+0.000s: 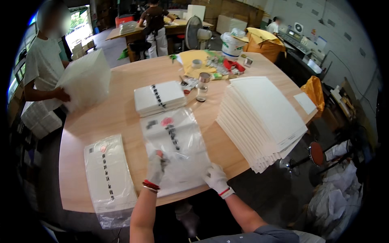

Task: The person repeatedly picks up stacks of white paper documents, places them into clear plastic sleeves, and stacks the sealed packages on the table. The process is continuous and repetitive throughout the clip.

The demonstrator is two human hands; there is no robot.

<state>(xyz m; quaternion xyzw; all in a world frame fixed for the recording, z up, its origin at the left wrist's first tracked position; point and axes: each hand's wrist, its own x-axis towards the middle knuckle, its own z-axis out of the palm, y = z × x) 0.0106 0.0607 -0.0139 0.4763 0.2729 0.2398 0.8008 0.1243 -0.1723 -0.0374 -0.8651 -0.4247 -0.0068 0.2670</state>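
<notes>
Forearms rising from below, the gloved left hand [156, 168] bends its fingers over the left side of a printed clear plastic bag [184, 162] lying flat at the table's near edge, while the gloved right hand [215, 178], slanting inward, curls at its lower right; whether either pinches the film, I cannot tell. Beyond lies a bagged white stack [160, 97].

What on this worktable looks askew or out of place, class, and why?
The front-left plastic bag looks askew: its crumpled clear end overhangs the worktable's near edge. At right, the tall stack of white sheets looks fanned at its near corner rather than squared.
</notes>
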